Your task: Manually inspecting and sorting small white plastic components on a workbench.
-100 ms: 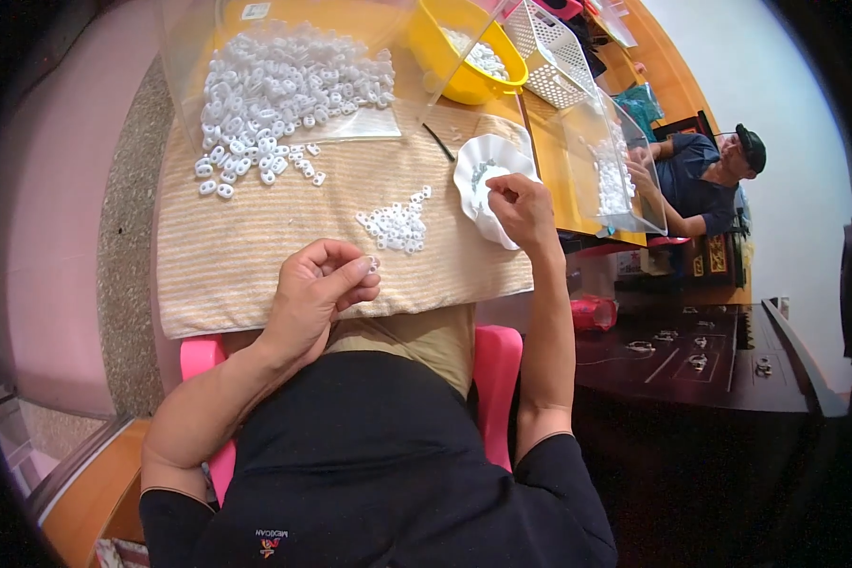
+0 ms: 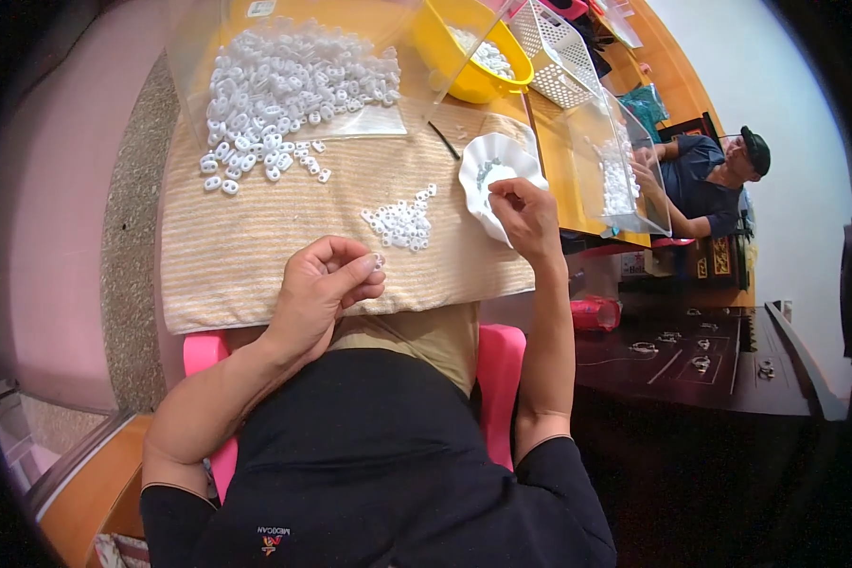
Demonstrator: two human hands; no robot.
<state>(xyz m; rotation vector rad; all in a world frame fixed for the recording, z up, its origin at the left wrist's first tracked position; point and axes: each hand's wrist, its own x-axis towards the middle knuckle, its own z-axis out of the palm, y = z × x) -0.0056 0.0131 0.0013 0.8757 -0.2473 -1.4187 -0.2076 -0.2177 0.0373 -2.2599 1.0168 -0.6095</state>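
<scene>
My left hand (image 2: pixel 324 286) is closed above the towel's near edge, thumb and fingertips pinching a small white piece (image 2: pixel 379 262). Just beyond it on the striped towel (image 2: pixel 246 256) lies a loose heap of small white two-holed pieces (image 2: pixel 402 227). Over the near right side of a white scalloped dish (image 2: pixel 519 154) is my right hand (image 2: pixel 532 222), its thumb and fingers drawn together in a pinch. Whatever sits between those fingertips is hidden. Small greyish bits (image 2: pixel 488 171) show inside the dish.
Larger white two-holed pieces (image 2: pixel 298 80) spill from a clear bin at the far left. A thin black rod (image 2: pixel 443 140) lies by the dish. Beyond stand a yellow basin (image 2: pixel 483 87) and a white perforated basket (image 2: pixel 551 52). At right, a person (image 2: pixel 705 175) reaches into a clear bin (image 2: pixel 646 225).
The right hand has drawn very slightly toward me over the dish. The left hand keeps its pinch on the white piece. The whole view has shifted a little.
</scene>
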